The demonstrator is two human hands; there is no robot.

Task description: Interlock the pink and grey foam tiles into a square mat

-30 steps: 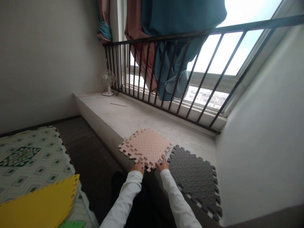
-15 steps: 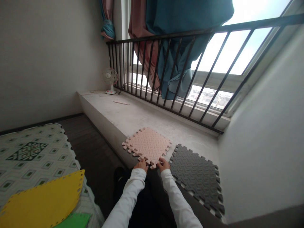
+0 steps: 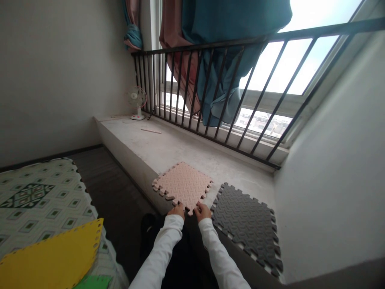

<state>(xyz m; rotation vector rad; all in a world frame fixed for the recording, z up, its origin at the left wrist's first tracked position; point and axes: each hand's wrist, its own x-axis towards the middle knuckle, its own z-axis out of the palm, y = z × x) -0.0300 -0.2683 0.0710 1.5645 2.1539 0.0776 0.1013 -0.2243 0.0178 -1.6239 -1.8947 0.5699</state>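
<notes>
The pink mat [image 3: 184, 184] has shifted slightly away from the grey mat [image 3: 247, 224].

Held mat [image 3: 185, 184]: in the fingers [image 3: 180, 207], over the ledge [image 3: 168, 140].
Second mat [image 3: 246, 226]: on the ledge, right of the fingers.
Railing [image 3: 228, 43]: ahead of the fingers, behind both mats.
Fan [image 3: 137, 100]: on the ledge, far ahead-left of them.
Cloth [image 3: 60, 212]: well left.

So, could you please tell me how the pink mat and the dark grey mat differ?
The pink mat is pale, while the dark grey mat is nearly black. The left hand and right hand hold the pink mat's near edges; neither holds the dark grey mat. Both have toothed edges and a textured surface.
</notes>
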